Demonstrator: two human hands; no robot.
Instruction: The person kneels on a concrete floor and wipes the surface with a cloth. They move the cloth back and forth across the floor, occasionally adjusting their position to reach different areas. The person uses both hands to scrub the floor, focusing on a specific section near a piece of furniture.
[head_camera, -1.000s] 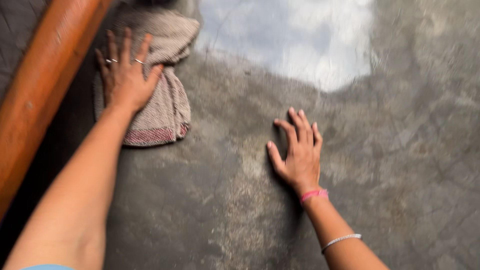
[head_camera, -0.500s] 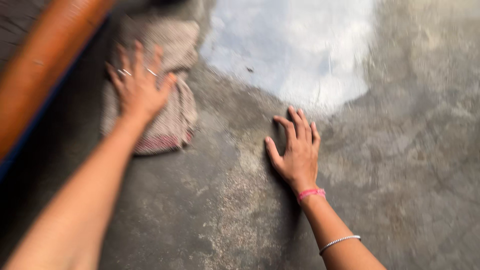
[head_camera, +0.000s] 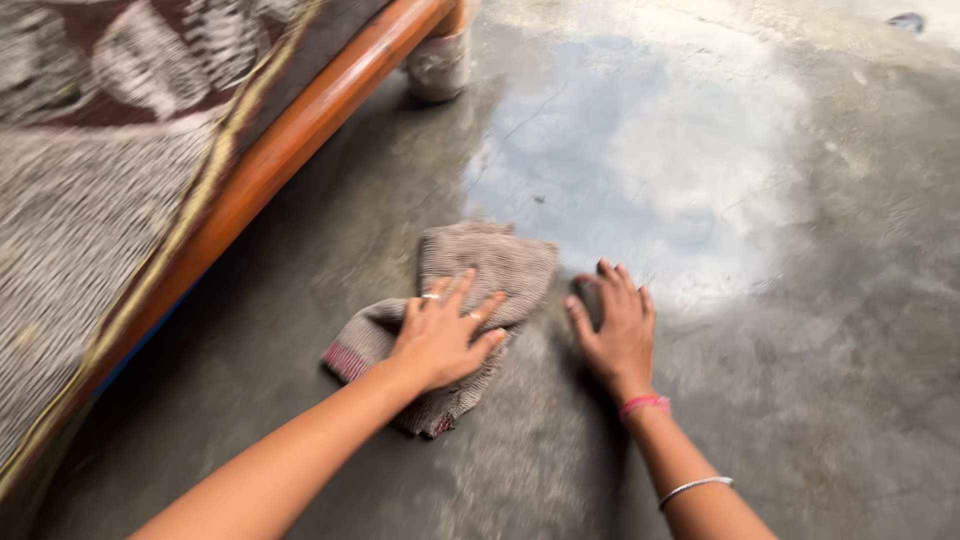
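My left hand (head_camera: 440, 340) lies flat with fingers spread on the crumpled beige knitted cloth (head_camera: 470, 290), which stretches diagonally up-right across the grey concrete floor (head_camera: 800, 380), while my right hand (head_camera: 617, 330), open and empty, presses the floor just beside it.

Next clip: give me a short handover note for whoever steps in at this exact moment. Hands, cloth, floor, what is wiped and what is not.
Left hand: flat, fingers spread, pressing on the grey cloth, not gripping it.
Right hand: flat on the bare concrete floor, bracing, holding nothing.
Cloth: crumpled on the floor beside the orange wooden frame, just left of the right hand.
Done: a wet, shiny patch shows ahead of the hands.
Left: the floor near the hands and towards the lower right looks dull and dry.
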